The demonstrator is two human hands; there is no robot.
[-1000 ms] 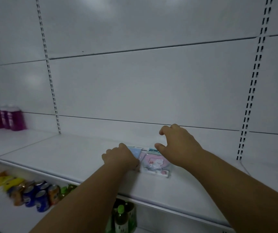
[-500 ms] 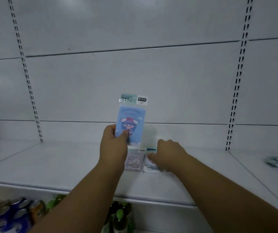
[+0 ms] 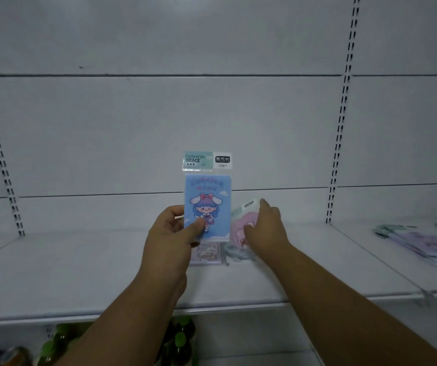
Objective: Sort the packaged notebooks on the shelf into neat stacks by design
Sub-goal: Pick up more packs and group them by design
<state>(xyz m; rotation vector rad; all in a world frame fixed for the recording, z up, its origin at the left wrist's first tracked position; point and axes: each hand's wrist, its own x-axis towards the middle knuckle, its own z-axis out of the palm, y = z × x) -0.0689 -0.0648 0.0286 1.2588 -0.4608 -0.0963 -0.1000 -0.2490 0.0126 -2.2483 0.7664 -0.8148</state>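
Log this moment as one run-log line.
left hand: holds blue notebook upright | right hand: lifts pink notebook | purple notebook: flat on shelf

Behind the left hand (image 3: 171, 235), the lower left corner of the blue notebook (image 3: 208, 200) it pinches is covered by the thumb, and the notebook hides the upper part of a pale package (image 3: 208, 256) lying on the shelf (image 3: 80, 270) just below the grip. The right hand (image 3: 263, 229) covers much of the pink notebook (image 3: 242, 220) it holds, which is motion-blurred so its design cannot be read. Far right of both grips, a blurred stack of packages (image 3: 423, 244) runs off the picture's edge, and below the shelf the green bottles (image 3: 179, 339) are dim and cut off.
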